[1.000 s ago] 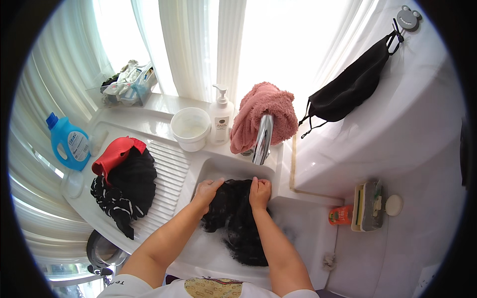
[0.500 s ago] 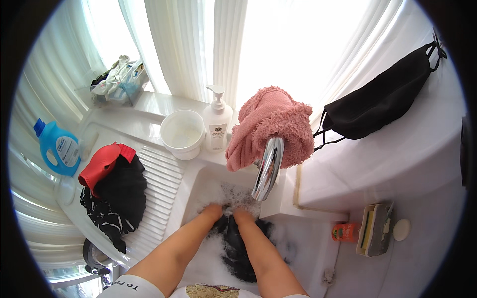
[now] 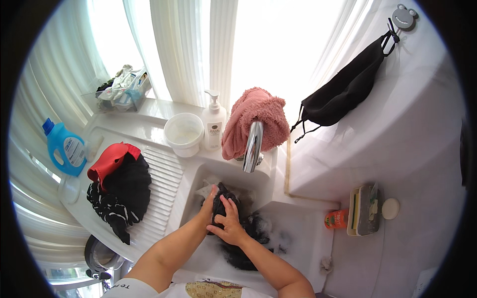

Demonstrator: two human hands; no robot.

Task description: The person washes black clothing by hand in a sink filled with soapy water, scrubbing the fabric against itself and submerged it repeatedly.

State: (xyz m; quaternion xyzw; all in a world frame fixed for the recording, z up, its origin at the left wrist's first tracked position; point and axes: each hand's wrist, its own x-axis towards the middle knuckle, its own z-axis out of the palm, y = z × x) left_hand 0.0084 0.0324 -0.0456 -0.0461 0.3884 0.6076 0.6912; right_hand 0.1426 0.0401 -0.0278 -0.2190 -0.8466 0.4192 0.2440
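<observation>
Both my hands are in the white sink basin, pressed on a wet black garment with suds around it. My left hand grips the garment's left side under the chrome tap. My right hand lies on top of the bunched cloth with its fingers curled around it. The rest of the garment trails toward the lower right of the basin.
A pile of black, striped and red clothes lies on the ribbed washboard. A blue detergent bottle, a white bowl, a pump bottle and a pink towel stand behind. A black cloth hangs at right.
My hands have bunched the black garment and moved it up toward the tap. The view has tilted so the sink sits lower in the picture.
</observation>
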